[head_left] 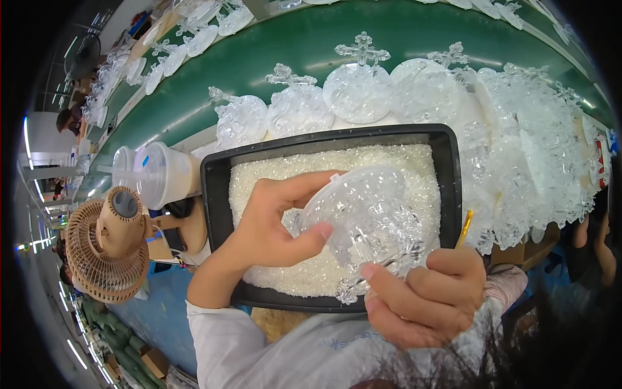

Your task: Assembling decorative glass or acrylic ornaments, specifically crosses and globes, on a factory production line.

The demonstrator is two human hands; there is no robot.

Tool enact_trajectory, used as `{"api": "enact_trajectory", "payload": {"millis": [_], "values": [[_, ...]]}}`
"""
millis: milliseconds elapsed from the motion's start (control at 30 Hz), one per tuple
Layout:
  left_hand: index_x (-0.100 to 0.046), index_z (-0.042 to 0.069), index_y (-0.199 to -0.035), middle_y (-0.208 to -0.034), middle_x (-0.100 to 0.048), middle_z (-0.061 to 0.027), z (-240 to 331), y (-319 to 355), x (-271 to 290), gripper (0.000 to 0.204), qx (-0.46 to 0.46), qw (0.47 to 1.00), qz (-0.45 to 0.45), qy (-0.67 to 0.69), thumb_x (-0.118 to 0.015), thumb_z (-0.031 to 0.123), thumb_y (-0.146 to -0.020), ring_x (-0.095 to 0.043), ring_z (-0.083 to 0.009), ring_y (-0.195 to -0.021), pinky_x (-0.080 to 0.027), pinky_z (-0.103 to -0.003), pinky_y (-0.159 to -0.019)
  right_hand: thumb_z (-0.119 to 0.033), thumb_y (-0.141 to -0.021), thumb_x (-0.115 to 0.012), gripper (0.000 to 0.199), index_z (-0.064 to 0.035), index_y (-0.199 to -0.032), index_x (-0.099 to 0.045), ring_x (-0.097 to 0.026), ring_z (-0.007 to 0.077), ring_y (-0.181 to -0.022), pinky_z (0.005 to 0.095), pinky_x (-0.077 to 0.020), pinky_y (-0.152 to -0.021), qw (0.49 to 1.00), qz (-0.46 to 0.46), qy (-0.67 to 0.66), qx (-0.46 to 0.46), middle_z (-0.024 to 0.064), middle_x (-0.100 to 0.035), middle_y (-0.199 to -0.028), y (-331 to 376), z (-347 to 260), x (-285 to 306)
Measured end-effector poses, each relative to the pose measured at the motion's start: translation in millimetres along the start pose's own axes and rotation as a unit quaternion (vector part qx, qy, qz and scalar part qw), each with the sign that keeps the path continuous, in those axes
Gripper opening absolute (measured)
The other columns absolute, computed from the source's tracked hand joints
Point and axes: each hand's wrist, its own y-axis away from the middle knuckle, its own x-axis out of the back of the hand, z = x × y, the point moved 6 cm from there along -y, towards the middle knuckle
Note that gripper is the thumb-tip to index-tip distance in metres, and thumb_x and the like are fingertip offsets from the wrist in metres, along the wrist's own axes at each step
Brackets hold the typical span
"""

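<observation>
I hold a clear plastic ornament shell [369, 217], round with a cross-shaped tip, over a black tray [217, 194] filled with small white granules [395, 162]. My left hand [272, 223] grips its upper left rim between thumb and fingers. Lower right of the shell, my right hand [424, 295] pinches the cross-shaped end. The shell hides part of the granules beneath it.
Many clear round ornaments with cross tops [359, 87] lie behind and right of the tray on a green belt [291, 45]. A beige fan [107, 243] and lidded plastic cups [159, 175] stand at the left. Another person [65, 120] sits far left.
</observation>
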Motion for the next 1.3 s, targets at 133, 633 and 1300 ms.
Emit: {"api": "enact_trajectory", "payload": {"millis": [133,633,1300], "values": [[-0.063,-0.006,-0.119,-0.091,-0.073,-0.0134,2,3,-2,0.046,-0.021,0.997,-0.038,-0.070,-0.066,0.002,-0.074,-0.069,-0.0123,-0.082,-0.055,-0.025,-0.076,-0.011,-0.063,-0.069,0.014,-0.0175,-0.073,-0.063,-0.042,0.0066,-0.051,0.0230,-0.0205,-0.046,1.000,-0.006,0.004,0.026,0.0025,-0.073,-0.087,0,-4,-1],[-0.068,-0.008,-0.105,-0.079,-0.071,-0.0106,3,5,0,0.031,0.002,0.996,-0.034,-0.082,-0.068,0.002,-0.076,-0.067,-0.0084,-0.071,-0.055,-0.023,-0.066,-0.010,-0.065,-0.071,0.018,-0.0161,-0.079,-0.063,-0.044,0.0069,-0.054,0.0226,-0.0219,-0.046,0.999,-0.039,0.006,0.037,0.0008,-0.073,-0.090,0,-5,-4],[-0.063,-0.006,-0.102,-0.097,-0.069,-0.0087,4,14,11,0.025,-0.076,0.988,0.126,-0.054,-0.072,-0.005,-0.079,-0.066,-0.0106,-0.088,-0.055,-0.024,-0.077,-0.018,-0.079,-0.078,0.040,-0.0031,-0.114,-0.065,-0.063,0.0199,-0.059,0.0288,-0.0477,-0.047,0.966,-0.071,-0.004,-0.248,0.0115,-0.067,-0.083,0,13,-5]]}}
